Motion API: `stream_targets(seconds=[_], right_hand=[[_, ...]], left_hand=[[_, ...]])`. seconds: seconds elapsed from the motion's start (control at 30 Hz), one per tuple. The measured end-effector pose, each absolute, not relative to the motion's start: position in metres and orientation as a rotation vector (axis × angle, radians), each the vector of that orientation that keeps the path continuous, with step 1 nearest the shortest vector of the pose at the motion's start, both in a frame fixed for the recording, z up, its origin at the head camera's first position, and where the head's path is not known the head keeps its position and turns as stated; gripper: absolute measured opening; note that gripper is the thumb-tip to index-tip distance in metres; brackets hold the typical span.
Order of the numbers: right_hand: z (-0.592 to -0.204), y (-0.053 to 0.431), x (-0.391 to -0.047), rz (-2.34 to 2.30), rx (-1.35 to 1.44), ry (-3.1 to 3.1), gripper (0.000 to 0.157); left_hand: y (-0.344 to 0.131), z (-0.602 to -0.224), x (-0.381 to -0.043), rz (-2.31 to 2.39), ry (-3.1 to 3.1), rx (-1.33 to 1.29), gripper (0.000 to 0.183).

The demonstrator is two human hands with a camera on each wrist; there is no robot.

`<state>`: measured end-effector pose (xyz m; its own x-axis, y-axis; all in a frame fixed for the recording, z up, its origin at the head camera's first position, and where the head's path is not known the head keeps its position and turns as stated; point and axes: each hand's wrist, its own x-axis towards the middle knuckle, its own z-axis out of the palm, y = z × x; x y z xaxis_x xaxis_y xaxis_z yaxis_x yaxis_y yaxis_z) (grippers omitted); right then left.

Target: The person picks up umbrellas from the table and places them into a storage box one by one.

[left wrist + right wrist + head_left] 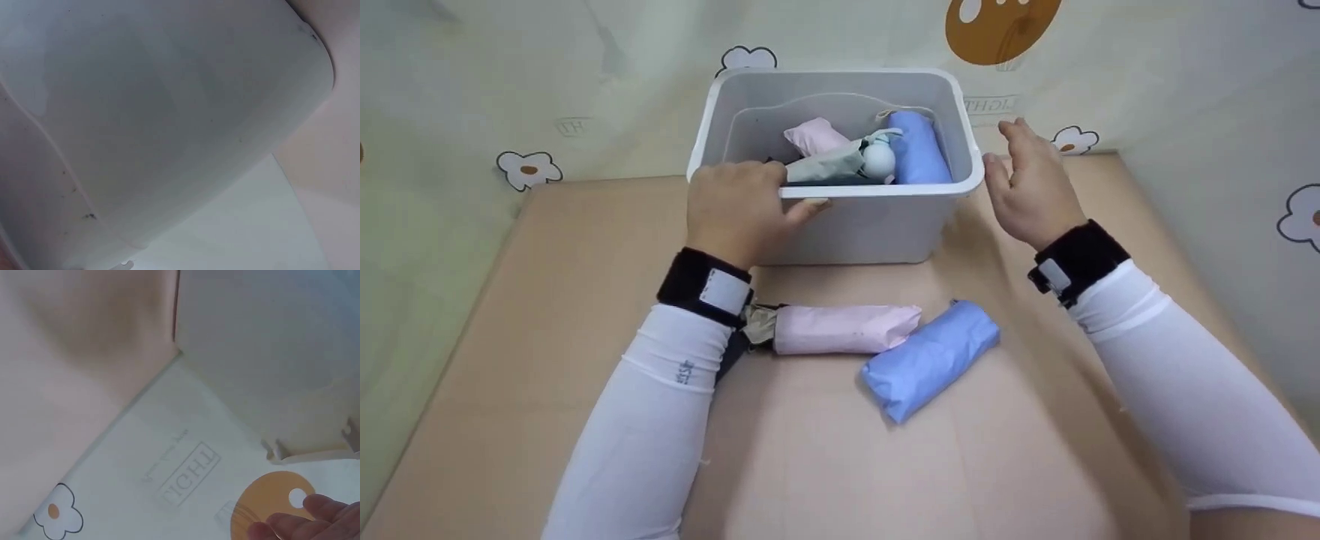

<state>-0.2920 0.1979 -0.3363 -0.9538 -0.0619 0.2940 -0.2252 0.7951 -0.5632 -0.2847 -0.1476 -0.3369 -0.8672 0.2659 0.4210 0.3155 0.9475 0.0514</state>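
Observation:
My left hand point(739, 210) grips the near left rim of a light grey plastic bin point(855, 232), thumb outside and fingers over the edge. Beside the bin's right corner, my right hand point(1031, 184) is raised with fingers extended, holding nothing. Inside lie a grey-green folded umbrella point(829, 163) with a ball-shaped handle, a blue sleeved bundle point(919, 150) and a pink one point(815, 136). The left wrist view is filled mostly by the bin's wall point(169, 112). In the right wrist view, fingertips point(304, 523) show low at the right, below the bin's side point(270, 343).
On the tan tabletop point(825, 465), in front of the bin, lie a pink sleeved bundle point(840, 330) and a blue one point(934, 360), their ends meeting. A dark item point(731, 356) is partly hidden under my left wrist. Behind hangs a flower-printed sheet point(630, 90).

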Motion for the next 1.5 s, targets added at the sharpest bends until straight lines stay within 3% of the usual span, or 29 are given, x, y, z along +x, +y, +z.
stream_targets(seconds=[0.67, 0.93, 1.03, 1.3, 1.5], right_hand=[[-0.358, 0.205, -0.281, 1.014, 0.207, -2.712, 0.047], [-0.363, 0.211, -0.267, 0.984, 0.19, -2.891, 0.058], [-0.365, 0.215, -0.26, 0.964, 0.162, -2.962, 0.064], [-0.371, 0.229, -0.246, 0.899, 0.12, -3.027, 0.067], [-0.373, 0.237, -0.241, 0.872, 0.125, -3.038, 0.069]], left_hand=[[-0.154, -0.343, -0.282, -0.443, -2.557, -0.437, 0.072], [-0.158, -0.355, -0.266, -0.746, -2.473, -0.395, 0.064], [-0.158, -0.362, -0.257, -0.847, -2.474, -0.303, 0.071], [-0.158, -0.381, -0.241, -1.148, -2.412, -0.062, 0.113], [-0.162, -0.387, -0.234, -1.241, -2.563, 0.09, 0.12]])
